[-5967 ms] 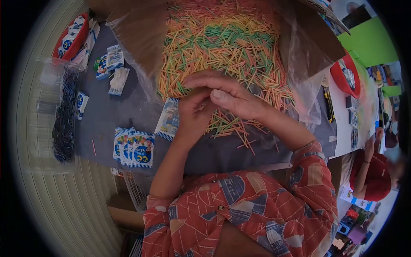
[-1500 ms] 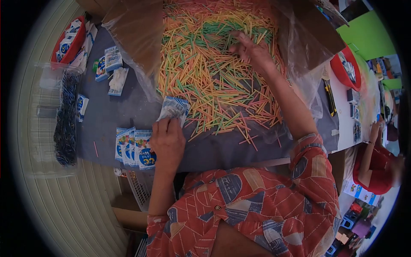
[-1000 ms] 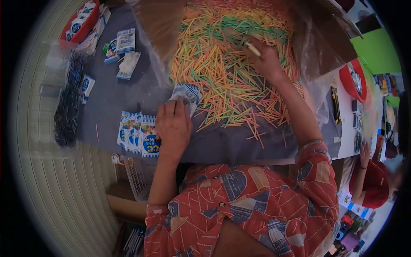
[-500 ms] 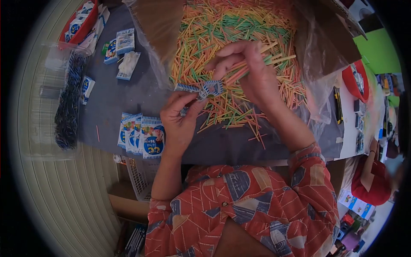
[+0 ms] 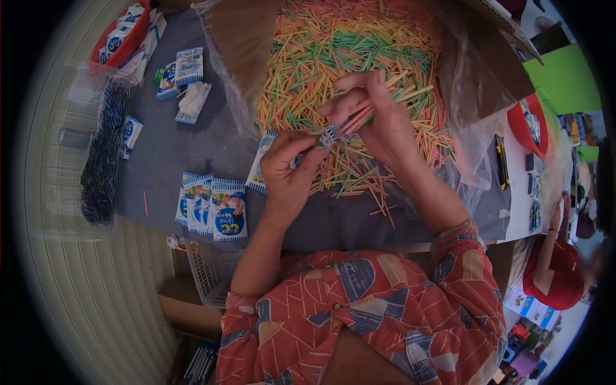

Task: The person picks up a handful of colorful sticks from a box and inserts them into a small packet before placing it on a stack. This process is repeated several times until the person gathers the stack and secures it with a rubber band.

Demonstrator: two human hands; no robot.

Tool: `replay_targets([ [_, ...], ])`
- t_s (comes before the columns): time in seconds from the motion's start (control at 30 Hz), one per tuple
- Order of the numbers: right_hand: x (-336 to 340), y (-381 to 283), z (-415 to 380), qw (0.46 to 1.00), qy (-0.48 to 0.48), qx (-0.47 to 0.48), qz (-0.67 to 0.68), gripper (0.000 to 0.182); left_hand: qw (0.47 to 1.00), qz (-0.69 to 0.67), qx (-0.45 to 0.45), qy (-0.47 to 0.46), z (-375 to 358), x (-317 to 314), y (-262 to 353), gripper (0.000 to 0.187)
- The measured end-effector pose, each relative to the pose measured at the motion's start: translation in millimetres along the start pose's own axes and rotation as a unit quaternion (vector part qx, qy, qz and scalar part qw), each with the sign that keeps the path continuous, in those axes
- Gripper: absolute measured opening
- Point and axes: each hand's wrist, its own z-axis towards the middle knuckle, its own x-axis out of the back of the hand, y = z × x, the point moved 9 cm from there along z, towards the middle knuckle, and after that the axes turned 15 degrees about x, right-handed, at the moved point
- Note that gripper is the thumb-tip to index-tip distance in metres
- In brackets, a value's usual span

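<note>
Between the thumb and fingers of my left hand [image 5: 287, 172] is a small printed packet [image 5: 258, 168], blue, white and silver, its top edge bunched at the fingertips. My right hand [image 5: 388, 125] is closed around a bundle of thin coloured sticks [image 5: 360, 115], pink, yellow and green. The lower ends of the sticks meet the packet's opening; how far in they sit is hard to make out. Beneath both hands lies a large heap of the same loose sticks [image 5: 346, 54], inside a cardboard box [image 5: 240, 45] lined with clear plastic.
Several filled-looking packets [image 5: 229, 208] overlap at the table's front left. More packets [image 5: 190, 66] lie further back, near a red basket [image 5: 128, 45]. A clear tray of dark strands [image 5: 102, 154] stands at left. A yellow-black cutter [image 5: 501, 160] and another red basket [image 5: 529, 125] are at right.
My left hand has moved right and slightly down with the packet, bringing its opening against the stick ends. My right hand, still holding the sticks, has shifted slightly down.
</note>
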Motion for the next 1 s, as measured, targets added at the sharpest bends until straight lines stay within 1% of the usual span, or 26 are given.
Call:
replay_targets([
  [0.03,9.8,3.3,4.4,1.000,-0.001,0.001,-0.001,0.057,1.000,0.016,-0.004,0.003,-0.3,0.3,-1.0,0.020],
  [0.07,18.6,7.5,11.8,0.993,-0.021,0.003,0.116,0.054,1.000,0.015,-0.005,0.002,-1.1,0.1,-3.9,0.020],
  [0.1,22.6,8.2,14.5,0.972,-0.040,0.006,0.231,0.052,1.000,0.013,0.005,0.003,-1.4,0.1,-9.2,0.021],
  [0.13,19.3,8.3,13.1,0.972,-0.040,0.007,0.230,0.052,1.000,0.010,0.015,0.004,-1.0,-0.1,-12.5,0.022],
  [0.2,13.3,-2.7,10.5,0.986,-0.035,0.098,0.132,0.051,1.000,0.015,0.019,0.004,-0.2,-3.1,-13.0,0.022],
  [0.23,10.9,-2.0,7.5,0.986,-0.036,0.097,0.131,0.051,0.999,0.020,0.026,0.004,-0.1,-4.9,-13.9,0.022],
  [0.27,11.9,-4.3,4.6,0.991,-0.039,0.124,0.030,0.051,1.000,0.019,0.025,0.004,0.2,-5.8,-13.2,0.022],
  [0.3,13.6,-7.3,2.9,0.986,-0.041,0.149,-0.071,0.051,0.999,0.020,0.027,0.001,0.9,-7.0,-12.0,0.022],
  [0.33,14.6,-5.7,2.8,0.985,-0.042,0.149,-0.071,0.051,0.999,0.021,0.028,-0.002,1.5,-7.7,-10.9,0.022],
  [0.4,14.0,-7.9,3.5,0.973,-0.054,0.181,-0.136,0.051,0.999,0.026,0.023,-0.008,1.5,-9.6,-8.4,0.023],
  [0.43,12.8,-7.8,3.2,0.973,-0.056,0.181,-0.135,0.051,0.999,0.031,0.020,-0.017,1.0,-11.6,-7.3,0.024],
  [0.5,11.6,1.3,1.1,0.978,-0.059,0.124,-0.155,0.054,1.000,0.029,0.010,-0.009,3.6,-12.4,-5.4,0.024],
  [0.53,10.0,-0.7,0.0,0.978,-0.061,0.124,-0.154,0.054,1.000,0.026,0.000,-0.002,5.0,-12.5,-3.5,0.023],
  [0.57,3.5,-3.3,-1.7,0.971,-0.094,0.127,-0.180,0.056,1.000,0.026,0.000,-0.001,5.9,-13.7,-2.8,0.023],
  [0.6,-2.3,-4.4,-2.5,0.962,-0.126,0.131,-0.204,0.059,1.000,-0.017,0.023,-0.013,8.0,-15.3,-6.2,0.024],
  [0.63,-1.8,-4.0,1.0,0.962,-0.127,0.132,-0.204,0.059,0.997,-0.060,0.047,-0.026,10.2,-17.2,-9.6,0.025],
  [0.67,-6.7,-3.8,4.9,0.955,-0.164,0.145,-0.200,0.059,0.997,-0.061,0.045,-0.026,11.5,-18.0,-11.4,0.025],
  [0.7,-11.9,-4.9,6.3,0.947,-0.200,0.159,-0.196,0.059,0.994,-0.096,0.045,-0.039,12.6,-19.7,-15.4,0.027],
  [0.73,-11.5,-6.3,7.1,0.946,-0.200,0.161,-0.198,0.059,0.989,-0.133,0.045,-0.052,13.4,-21.9,-18.3,0.029],
  [0.77,-10.4,-4.8,8.6,0.953,-0.197,0.142,-0.179,0.059,0.989,-0.134,0.043,-0.053,14.3,-24.3,-19.2,0.029],
  [0.83,-10.9,-5.2,10.4,0.960,-0.196,0.122,-0.159,0.060,0.978,-0.189,0.075,-0.047,15.3,-28.0,-25.3,0.032],
  [0.93,-12.6,-8.4,9.9,0.955,-0.189,0.111,-0.198,0.062,0.967,-0.229,0.087,-0.068,12.0,-36.8,-17.0,0.033],
  [0.97,-17.9,-5.9,6.9,0.942,-0.213,0.115,-0.231,0.060,0.967,-0.228,0.090,-0.070,9.6,-35.7,-22.4,0.033],
  [1.0,-21.6,-4.0,3.4,0.928,-0.236,0.119,-0.263,0.059,0.975,-0.201,0.064,-0.076,5.7,-33.9,-26.6,0.033],
])
